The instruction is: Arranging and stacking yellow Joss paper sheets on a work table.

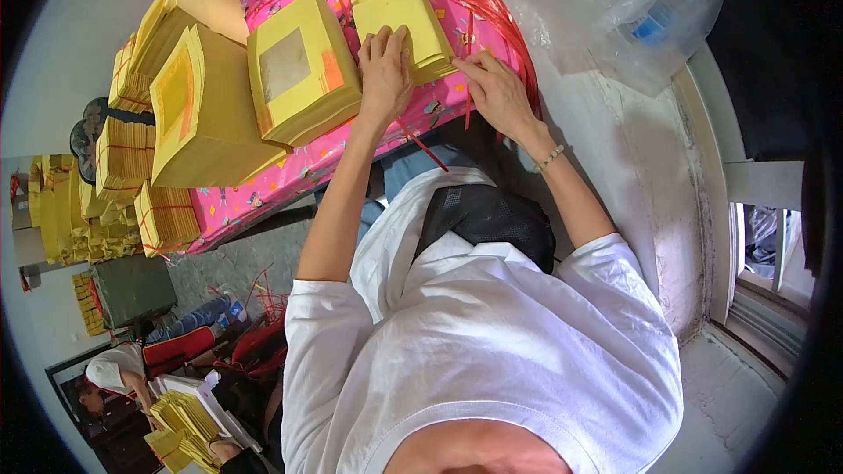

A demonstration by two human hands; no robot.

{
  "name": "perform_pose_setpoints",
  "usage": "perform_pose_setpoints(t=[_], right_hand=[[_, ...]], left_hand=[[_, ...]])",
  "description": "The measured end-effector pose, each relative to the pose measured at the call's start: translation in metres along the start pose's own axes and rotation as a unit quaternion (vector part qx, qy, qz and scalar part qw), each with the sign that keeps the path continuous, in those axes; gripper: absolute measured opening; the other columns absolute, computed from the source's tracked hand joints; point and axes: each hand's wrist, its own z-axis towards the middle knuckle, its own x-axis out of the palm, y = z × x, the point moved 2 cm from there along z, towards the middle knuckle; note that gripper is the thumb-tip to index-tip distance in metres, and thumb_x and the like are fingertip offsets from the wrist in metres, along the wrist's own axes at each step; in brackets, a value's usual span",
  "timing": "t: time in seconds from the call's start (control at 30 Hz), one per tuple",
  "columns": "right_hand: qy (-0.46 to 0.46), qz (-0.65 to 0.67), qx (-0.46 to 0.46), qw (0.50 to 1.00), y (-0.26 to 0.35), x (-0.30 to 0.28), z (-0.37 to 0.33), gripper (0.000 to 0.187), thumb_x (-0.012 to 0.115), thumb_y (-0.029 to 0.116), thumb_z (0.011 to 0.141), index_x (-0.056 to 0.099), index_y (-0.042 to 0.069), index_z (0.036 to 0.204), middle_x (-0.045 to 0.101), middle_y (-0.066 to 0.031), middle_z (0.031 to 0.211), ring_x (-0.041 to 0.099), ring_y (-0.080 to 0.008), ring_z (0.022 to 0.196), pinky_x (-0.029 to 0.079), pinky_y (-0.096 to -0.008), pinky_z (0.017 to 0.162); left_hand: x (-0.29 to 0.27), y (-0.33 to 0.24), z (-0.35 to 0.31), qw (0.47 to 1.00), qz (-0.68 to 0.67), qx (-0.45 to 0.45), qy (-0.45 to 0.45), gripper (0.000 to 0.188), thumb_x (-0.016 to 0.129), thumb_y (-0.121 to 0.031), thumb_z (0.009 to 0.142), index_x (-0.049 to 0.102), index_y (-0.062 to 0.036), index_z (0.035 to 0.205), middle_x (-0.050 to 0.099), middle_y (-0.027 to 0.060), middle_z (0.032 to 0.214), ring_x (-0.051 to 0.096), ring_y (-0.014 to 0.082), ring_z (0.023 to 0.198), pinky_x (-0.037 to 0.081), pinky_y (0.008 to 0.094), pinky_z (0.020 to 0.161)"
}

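A small stack of yellow paper sheets (406,19) lies on a pink patterned table cover (290,177). My left hand (385,70) presses flat on the stack's near edge, fingers together. My right hand (497,93) is at the stack's right corner and pinches a thin red string (420,142) that runs down under both hands. A bundle of red strings (485,2) lies along the table's right side.
Thick stacks of yellow paper (299,70) with foil squares stand left of my hands, with tied bundles (127,158) beyond. A clear plastic bag (615,9) rests on a white ledge at the right. Another person (114,370) sits low at the left among more yellow paper.
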Motion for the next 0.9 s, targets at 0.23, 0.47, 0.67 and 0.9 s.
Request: perform_pose_setpoints(t=[0.23, 0.47, 0.67, 0.9], right_hand=[[0.004, -0.018, -0.01, 1.0, -0.002, 0.002, -0.001, 0.034, 0.055, 0.003, 0.083, 0.062, 0.006, 0.116, 0.057, -0.0109, 0.104, 0.055, -0.0305, 0.096, 0.046, -0.0419, 0.082], [0.006, -0.017, -0.016, 1.0, -0.001, 0.0, -0.001, 0.038, 0.053, -0.002, 0.082, 0.06, 0.003, 0.118, 0.057, -0.0141, 0.102, 0.056, -0.0315, 0.095, 0.046, -0.0403, 0.082], [0.006, -0.015, -0.021, 1.0, -0.001, 0.001, -0.002, 0.036, 0.053, -0.001, 0.083, 0.06, 0.003, 0.118, 0.056, -0.0142, 0.101, 0.056, -0.0314, 0.094, 0.046, -0.04, 0.081], [0.013, -0.016, -0.02, 1.0, -0.001, -0.001, -0.001, 0.036, 0.053, 0.001, 0.084, 0.059, 0.003, 0.119, 0.056, -0.0138, 0.102, 0.056, -0.0311, 0.094, 0.046, -0.0398, 0.081]], left_hand=[[-0.003, 0.0, 0.0, 1.0, -0.012, -0.007, 0.001, 0.038, 0.047, -0.011, 0.091, 0.048, -0.0029, 0.128, 0.046, 0.0251, 0.129, 0.037, 0.0458, 0.121, 0.026, 0.0517, 0.106], [-0.012, -0.009, -0.003, 0.998, -0.018, -0.023, 0.055, 0.063, 0.065, -0.03, 0.082, 0.042, -0.0038, 0.134, 0.037, 0.028, 0.135, 0.027, 0.0467, 0.128, 0.022, 0.0518, 0.108], [-0.009, -0.004, -0.005, 0.998, -0.007, -0.006, 0.056, 0.072, 0.071, -0.027, 0.077, 0.037, -0.0048, 0.137, 0.033, 0.0286, 0.137, 0.027, 0.0488, 0.127, 0.022, 0.0533, 0.107], [-0.005, 0.0, -0.004, 0.998, -0.009, 0.007, 0.054, 0.071, 0.07, -0.027, 0.08, 0.036, -0.0044, 0.138, 0.032, 0.0284, 0.138, 0.026, 0.049, 0.127, 0.022, 0.054, 0.107]])
